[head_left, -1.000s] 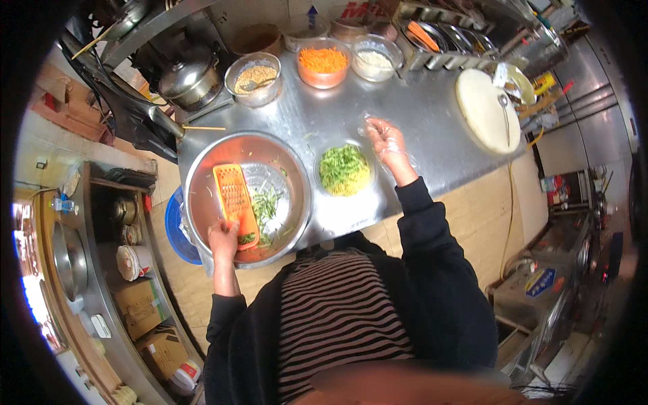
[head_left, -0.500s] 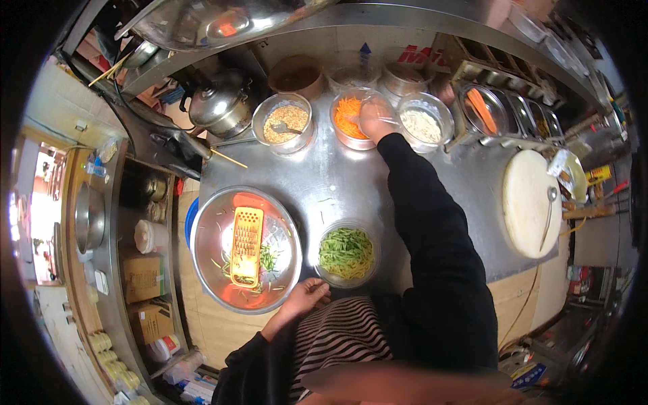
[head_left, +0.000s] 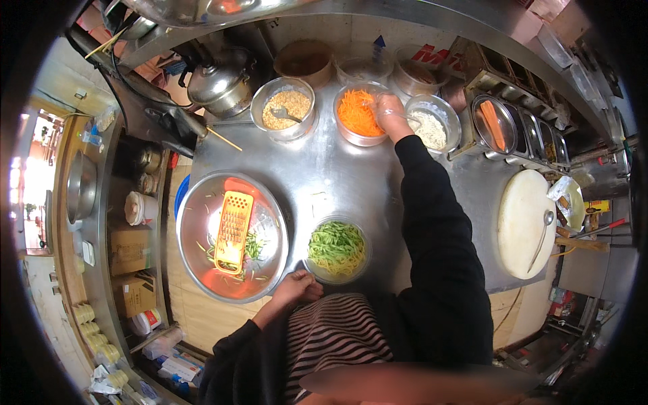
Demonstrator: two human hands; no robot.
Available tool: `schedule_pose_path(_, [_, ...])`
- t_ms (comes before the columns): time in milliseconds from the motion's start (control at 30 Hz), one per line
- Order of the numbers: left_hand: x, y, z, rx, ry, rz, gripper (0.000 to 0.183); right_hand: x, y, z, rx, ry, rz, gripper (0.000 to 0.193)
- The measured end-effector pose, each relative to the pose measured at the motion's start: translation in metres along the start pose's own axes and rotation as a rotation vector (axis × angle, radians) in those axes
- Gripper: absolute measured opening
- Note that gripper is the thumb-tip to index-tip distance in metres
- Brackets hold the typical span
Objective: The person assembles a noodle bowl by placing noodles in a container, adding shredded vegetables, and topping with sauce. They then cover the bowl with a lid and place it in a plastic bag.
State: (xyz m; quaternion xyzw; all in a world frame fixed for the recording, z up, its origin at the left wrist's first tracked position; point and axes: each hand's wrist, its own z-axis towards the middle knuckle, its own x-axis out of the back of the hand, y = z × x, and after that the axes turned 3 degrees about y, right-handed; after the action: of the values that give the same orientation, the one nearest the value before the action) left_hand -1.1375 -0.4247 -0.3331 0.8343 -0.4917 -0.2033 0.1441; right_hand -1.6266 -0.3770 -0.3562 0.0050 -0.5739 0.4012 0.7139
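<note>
At the far side of the counter, my right hand (head_left: 389,113) is closed at the right rim of a bowl of shredded carrot (head_left: 359,115). A thin, light-coloured utensil (head_left: 410,119) sticks out to the right from its fingers; its kind is unclear. Close to my body, my left hand (head_left: 297,287) rests with curled fingers at the counter's near edge, nothing visible in it. It lies between a clear bowl of shredded cucumber over noodles (head_left: 336,251) and a big steel basin (head_left: 280,266). An orange grater (head_left: 233,233) lies in the basin among green shreds.
A bowl of chopped nuts or grains (head_left: 287,108) with a spoon stands back left, near a lidded steel pot (head_left: 219,82). A bowl of pale food (head_left: 435,131) sits right of the carrots. Further right are steel food pans (head_left: 499,125) and a round white board (head_left: 526,223) with a ladle.
The view has shifted a little. My right hand has moved from over the carrot shreds to the bowl's right rim. My left hand has drawn slightly away from the cucumber bowl.
</note>
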Motion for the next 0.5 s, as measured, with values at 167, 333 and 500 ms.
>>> schedule_pose_path(167, [-0.003,0.000,0.013,-0.040,-0.011,-0.061,0.022,0.012,-0.010,0.000,-0.199,0.026,0.339,0.026])
schedule_pose_path(333, [-0.001,-0.006,0.028,-0.112,-0.034,-0.067,0.020,0.015,-0.016,0.005,-0.258,0.056,0.469,0.023])
schedule_pose_path(500, [0.000,-0.011,0.032,-0.145,-0.045,-0.106,0.020,0.018,-0.026,0.006,-0.406,0.070,0.917,0.018])
